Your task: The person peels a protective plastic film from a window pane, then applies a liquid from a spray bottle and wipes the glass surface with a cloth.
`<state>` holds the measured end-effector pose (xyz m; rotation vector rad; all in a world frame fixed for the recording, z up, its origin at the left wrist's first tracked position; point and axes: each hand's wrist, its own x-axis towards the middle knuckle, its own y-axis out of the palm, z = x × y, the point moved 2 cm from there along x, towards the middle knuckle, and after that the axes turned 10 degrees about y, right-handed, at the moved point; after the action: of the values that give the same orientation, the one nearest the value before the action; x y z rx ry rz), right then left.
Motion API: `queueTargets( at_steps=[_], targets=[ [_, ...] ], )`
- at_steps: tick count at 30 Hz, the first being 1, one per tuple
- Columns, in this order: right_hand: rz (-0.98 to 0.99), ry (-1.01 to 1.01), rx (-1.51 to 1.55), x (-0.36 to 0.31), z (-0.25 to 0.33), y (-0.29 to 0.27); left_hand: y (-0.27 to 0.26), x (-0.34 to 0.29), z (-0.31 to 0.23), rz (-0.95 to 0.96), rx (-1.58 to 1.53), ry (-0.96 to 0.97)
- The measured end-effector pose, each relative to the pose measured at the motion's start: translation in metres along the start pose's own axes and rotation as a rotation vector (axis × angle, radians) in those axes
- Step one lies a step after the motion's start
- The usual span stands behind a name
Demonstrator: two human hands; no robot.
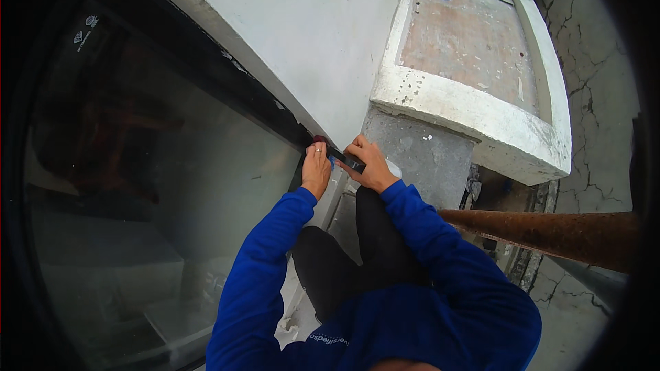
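Observation:
My right hand (372, 167) is wrapped round a slim black bar-shaped object (354, 163), whose exact kind I cannot make out. The bar slants from the foot of the white wall toward my palm. Close by on the left, my left hand (316, 171), with a ring on one finger, has its fingers pressed together at the edge of the dark window frame (280, 118). A small dark red piece (320, 139) shows at those fingertips. Between my hands is a small blue bit (333, 162). Just beyond my right wrist, a white rounded thing (393, 169) is partly hidden.
A large dark glass pane (206, 199) lies along my left. Ahead rises a white wall (302, 34). At the right are a grey concrete ledge (426, 154), a white-rimmed slab (474, 110) and a rusty pipe (550, 230). Cracked ground (595, 96) shows beyond and below.

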<state>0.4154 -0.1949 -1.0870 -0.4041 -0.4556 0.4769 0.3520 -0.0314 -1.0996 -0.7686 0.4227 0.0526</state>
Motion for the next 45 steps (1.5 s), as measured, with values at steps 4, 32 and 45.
queueTargets(
  at_steps=[4,32,45],
  targets=[
    [0.025,0.01,-0.01,-0.007,-0.012,0.001,0.03,0.0,-0.031,-0.073,-0.015,-0.039],
    [0.147,-0.216,0.53,0.025,0.241,-0.055,-0.215,-0.435,0.129,-1.373,0.015,-1.231],
    [0.428,-0.13,0.672,0.009,0.28,-0.037,-0.139,-0.465,0.057,-1.718,0.005,-1.269]
  ],
)
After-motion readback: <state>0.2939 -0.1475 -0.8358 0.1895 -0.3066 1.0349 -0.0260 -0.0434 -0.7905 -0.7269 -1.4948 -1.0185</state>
